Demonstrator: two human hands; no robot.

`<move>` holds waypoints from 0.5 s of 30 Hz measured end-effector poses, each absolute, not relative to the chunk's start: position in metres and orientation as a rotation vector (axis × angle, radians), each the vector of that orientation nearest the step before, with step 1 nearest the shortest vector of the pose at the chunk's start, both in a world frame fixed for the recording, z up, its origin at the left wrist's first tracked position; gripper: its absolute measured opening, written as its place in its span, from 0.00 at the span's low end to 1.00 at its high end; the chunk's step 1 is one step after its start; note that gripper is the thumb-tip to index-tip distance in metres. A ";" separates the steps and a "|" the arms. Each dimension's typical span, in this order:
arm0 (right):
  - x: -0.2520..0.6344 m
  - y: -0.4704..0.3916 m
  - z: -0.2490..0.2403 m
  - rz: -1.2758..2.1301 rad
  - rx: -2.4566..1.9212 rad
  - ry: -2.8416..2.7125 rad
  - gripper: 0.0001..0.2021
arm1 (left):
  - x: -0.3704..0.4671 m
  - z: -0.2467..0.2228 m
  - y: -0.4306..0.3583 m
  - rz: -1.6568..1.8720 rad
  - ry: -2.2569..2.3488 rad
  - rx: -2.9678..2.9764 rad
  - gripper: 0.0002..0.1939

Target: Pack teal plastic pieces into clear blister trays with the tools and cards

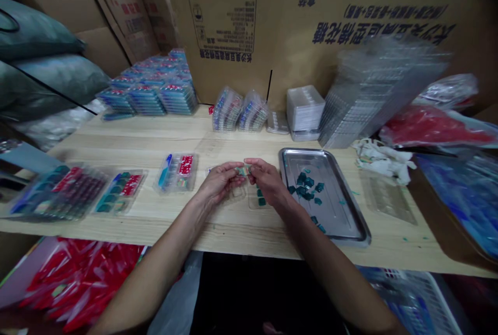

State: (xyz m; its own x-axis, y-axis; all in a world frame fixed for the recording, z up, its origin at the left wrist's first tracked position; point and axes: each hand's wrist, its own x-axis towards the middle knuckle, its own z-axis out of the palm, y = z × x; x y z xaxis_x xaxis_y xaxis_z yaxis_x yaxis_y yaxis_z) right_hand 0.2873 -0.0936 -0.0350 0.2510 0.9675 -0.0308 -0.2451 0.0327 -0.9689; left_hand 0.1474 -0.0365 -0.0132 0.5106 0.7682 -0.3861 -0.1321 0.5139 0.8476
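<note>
My left hand (223, 182) and my right hand (266, 177) meet over the middle of the table, both pinching one small light-green and cream piece (244, 170) between their fingertips. Beneath them lies a clear plastic tray (254, 204), partly hidden by my hands, with dark green pieces (261, 197) in a column. Right of my right hand, a metal tray (350, 221) holds several dark green chunks (306, 182). To the left, a clear pack (177, 171) contains a blue stick, a red-and-white packet and a small piece.
Filled packs (116, 192) lie at the left edge. Stacked blue packs (155, 91) stand at the back left. Empty clear trays (361, 86) rise at the back right, near a white glove (383, 161) and a box of blue items (462, 200).
</note>
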 end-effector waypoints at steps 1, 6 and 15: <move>0.289 -0.090 -0.036 1.107 -1.176 -0.863 0.15 | 0.149 -0.012 -0.038 0.649 0.855 0.848 0.12; 0.294 -0.086 -0.038 0.795 -1.415 -1.131 0.10 | 0.158 -0.012 -0.044 0.727 0.809 0.909 0.12; 0.294 -0.095 -0.036 0.860 -1.475 -1.078 0.10 | 0.168 -0.019 -0.046 0.848 0.891 0.996 0.22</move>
